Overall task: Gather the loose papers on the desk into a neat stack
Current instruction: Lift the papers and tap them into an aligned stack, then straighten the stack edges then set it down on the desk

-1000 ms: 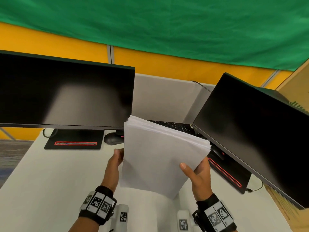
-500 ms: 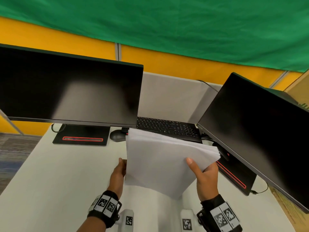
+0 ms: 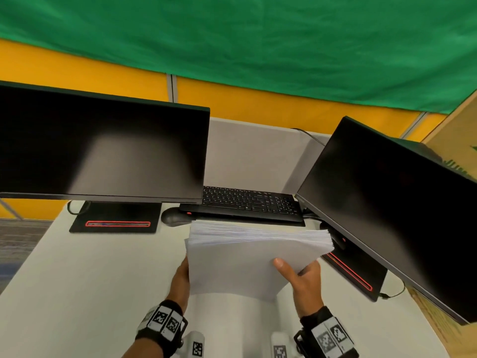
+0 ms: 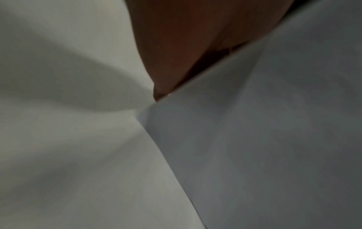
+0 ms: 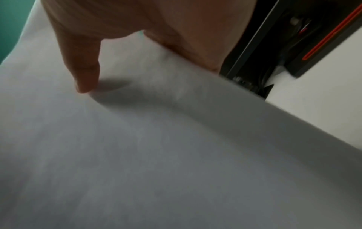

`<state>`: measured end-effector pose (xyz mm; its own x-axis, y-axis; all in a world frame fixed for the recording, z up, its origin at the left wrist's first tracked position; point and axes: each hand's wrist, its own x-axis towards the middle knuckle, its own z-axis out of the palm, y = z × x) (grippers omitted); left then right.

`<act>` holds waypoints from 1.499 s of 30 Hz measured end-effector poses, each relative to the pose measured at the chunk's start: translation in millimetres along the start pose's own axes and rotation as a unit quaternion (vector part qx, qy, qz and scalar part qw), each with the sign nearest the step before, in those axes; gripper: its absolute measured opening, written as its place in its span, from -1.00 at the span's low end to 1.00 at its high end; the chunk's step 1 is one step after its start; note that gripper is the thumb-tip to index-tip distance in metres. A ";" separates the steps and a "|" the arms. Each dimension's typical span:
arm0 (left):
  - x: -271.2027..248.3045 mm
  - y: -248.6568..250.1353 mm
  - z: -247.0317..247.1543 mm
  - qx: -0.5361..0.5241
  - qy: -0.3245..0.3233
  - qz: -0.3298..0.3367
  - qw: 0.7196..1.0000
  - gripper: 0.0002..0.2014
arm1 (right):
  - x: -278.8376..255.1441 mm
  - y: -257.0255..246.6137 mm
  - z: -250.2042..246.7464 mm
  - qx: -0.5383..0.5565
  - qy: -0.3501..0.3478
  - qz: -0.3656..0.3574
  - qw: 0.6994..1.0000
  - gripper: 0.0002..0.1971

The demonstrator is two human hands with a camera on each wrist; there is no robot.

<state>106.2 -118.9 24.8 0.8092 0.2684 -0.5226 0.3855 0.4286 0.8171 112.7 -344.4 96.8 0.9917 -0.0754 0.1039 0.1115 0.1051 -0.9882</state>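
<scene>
A thick stack of white papers (image 3: 240,259) stands on its lower corner on the white desk (image 3: 85,277), leaning away from me, its top edges slightly fanned. My left hand (image 3: 182,276) is against the stack's left edge, its fingers hidden behind the sheets. My right hand (image 3: 296,275) grips the right edge, thumb lying on the front sheet. In the right wrist view the thumb (image 5: 84,74) presses on the papers (image 5: 176,155). The left wrist view shows only my palm (image 4: 186,38) against the paper edge (image 4: 254,139).
Two dark monitors stand on the desk, one at the left (image 3: 103,151), one angled at the right (image 3: 387,210). A black keyboard (image 3: 247,202) and a black mouse (image 3: 173,216) lie just behind the stack. The right monitor's base (image 3: 353,275) sits close to my right hand.
The stack has tipped away from me and come lower toward the desk. Both hands have stayed on its edges.
</scene>
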 end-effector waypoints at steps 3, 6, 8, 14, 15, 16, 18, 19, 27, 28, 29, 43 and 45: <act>1.1 7.4 -4.4 0.022 -0.005 0.032 0.999 -0.53 | 1.9 -1.7 -1.3 0.002 0.001 0.001 1.000 -0.61; -7.0 40.3 -9.3 0.001 -0.028 0.152 0.988 -0.40 | 8.0 -11.8 -5.6 0.004 -0.006 -0.022 1.000 -0.64; -18.8 63.7 -0.6 -0.008 -0.097 0.197 0.975 -0.29 | 11.7 -17.8 -1.6 0.003 -0.022 -0.032 0.999 -0.63; -39.7 100.2 20.7 0.000 -0.116 0.253 0.961 -0.28 | 25.2 -28.7 3.3 0.034 -0.024 -0.057 0.997 -0.44; -41.6 101.0 23.7 0.010 -0.114 0.251 0.961 -0.35 | 26.6 -29.9 4.6 0.031 -0.027 -0.054 0.998 -0.37; -44.3 99.9 27.4 0.012 -0.111 0.234 0.966 -0.40 | 27.5 -29.6 5.8 0.031 -0.028 -0.052 0.998 -0.36; -47.1 99.2 34.0 0.029 -0.118 0.224 0.967 -0.36 | 29.2 -29.3 7.2 0.029 -0.020 -0.055 0.998 -0.45; -46.8 101.0 35.5 0.035 -0.117 0.248 0.961 -0.32 | 30.5 -30.6 7.8 0.028 -0.013 -0.059 0.998 -0.49; -54.2 111.3 44.1 0.112 -0.055 0.416 0.901 -0.79 | 29.4 -41.0 12.9 -0.008 0.024 -0.136 0.990 -0.81; -53.1 110.5 44.1 0.114 -0.044 0.422 0.898 -0.80 | 28.7 -42.1 13.5 -0.026 0.033 -0.147 0.988 -0.85; -52.2 109.8 44.1 0.111 -0.041 0.421 0.899 -0.82 | 28.6 -42.2 13.4 -0.044 0.042 -0.155 0.986 -0.85; -51.0 109.4 41.6 0.080 -0.014 0.422 0.903 -0.66 | 26.6 -48.7 15.5 -0.059 0.092 -0.156 0.982 -0.64; -52.5 108.2 43.1 0.065 -0.008 0.425 0.903 -0.64 | 26.1 -48.9 16.1 -0.064 0.094 -0.155 0.981 -0.72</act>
<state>124.6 -123.8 151.2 0.8436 0.4389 0.3095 -0.3299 -0.0313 0.9435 134.1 -335.6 149.7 0.8811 -0.2667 0.3906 0.3849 -0.0757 -0.9199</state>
